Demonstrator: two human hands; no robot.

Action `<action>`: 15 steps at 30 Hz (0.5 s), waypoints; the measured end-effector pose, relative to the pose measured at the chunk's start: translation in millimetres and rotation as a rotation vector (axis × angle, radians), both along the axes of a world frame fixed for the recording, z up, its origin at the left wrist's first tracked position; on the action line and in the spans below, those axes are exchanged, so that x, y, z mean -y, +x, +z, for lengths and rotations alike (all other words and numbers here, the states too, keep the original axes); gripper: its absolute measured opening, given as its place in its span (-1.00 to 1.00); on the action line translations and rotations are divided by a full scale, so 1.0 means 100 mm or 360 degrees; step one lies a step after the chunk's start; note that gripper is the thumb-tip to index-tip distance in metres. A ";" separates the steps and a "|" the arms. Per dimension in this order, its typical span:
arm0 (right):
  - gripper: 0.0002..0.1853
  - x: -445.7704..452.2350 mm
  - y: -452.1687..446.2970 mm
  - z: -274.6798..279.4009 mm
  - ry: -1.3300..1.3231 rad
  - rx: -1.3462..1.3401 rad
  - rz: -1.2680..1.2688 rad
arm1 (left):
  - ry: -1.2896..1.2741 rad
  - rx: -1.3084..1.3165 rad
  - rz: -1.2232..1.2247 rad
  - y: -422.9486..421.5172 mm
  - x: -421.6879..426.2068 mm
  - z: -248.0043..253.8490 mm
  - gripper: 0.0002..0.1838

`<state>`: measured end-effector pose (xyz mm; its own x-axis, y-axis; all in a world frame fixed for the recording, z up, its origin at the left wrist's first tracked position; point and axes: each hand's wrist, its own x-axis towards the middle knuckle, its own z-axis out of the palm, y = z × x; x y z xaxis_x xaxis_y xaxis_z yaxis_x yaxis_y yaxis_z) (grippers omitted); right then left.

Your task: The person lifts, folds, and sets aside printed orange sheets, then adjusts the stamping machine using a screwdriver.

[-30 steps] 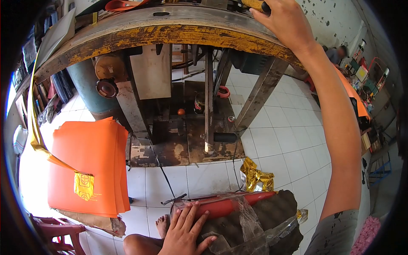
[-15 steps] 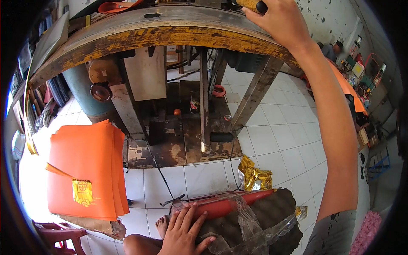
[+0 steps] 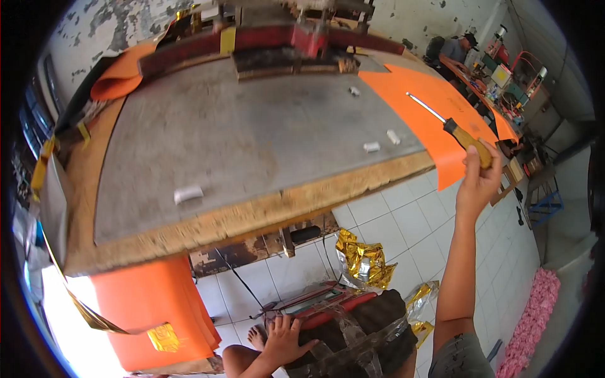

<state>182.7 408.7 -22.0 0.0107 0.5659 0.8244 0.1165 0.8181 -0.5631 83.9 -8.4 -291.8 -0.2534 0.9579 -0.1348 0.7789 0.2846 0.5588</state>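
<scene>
My right hand (image 3: 480, 179) is closed round the yellow handle of a screwdriver (image 3: 465, 137), whose metal shaft points up and left. It is raised over the front right corner of an orange sheet (image 3: 421, 104) on the table. Fingers spread, my left hand (image 3: 283, 341) lies flat at the edge of a dark, taped cushion (image 3: 368, 334) with a red part. Small white pieces (image 3: 188, 194) sit on the grey metal plate (image 3: 208, 138). Across the back of the plate is a red bar (image 3: 265, 39) with a dark block beneath.
Orange sheets (image 3: 148, 309) are stacked at the lower left, with gold foil on them. Crumpled gold foil (image 3: 365, 258) lies on the tiled floor. A person (image 3: 455, 48) is at a cluttered bench at the back right. A pink bundle (image 3: 529, 321) stands at the right.
The view has tilted up, bringing the tabletop into sight. My right hand has moved right and down in view with the screwdriver, now fully visible. My left hand stays on the cushion.
</scene>
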 end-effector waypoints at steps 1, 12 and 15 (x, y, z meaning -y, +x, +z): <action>-0.66 -0.15 0.00 0.03 -0.0178 0.0039 -0.0059 | -0.0050 -0.0015 -0.0048 0.00 0.00 -0.01 -0.19; -0.77 -2.14 -1.81 0.23 -0.1563 -0.0290 0.0184 | -0.0300 -0.0020 0.0092 0.15 -0.13 0.11 -0.30; -0.84 -2.39 -2.02 0.19 -0.1672 -0.0199 0.0064 | -0.0311 -0.0010 0.0092 0.23 -0.14 -0.07 -0.27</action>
<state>-19.2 648.1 -2.7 0.0271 0.9960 -0.0847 -0.0078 -0.0845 -0.9964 106.6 5.6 -299.1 -0.3083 0.8977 -0.3147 0.7615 0.4312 0.4840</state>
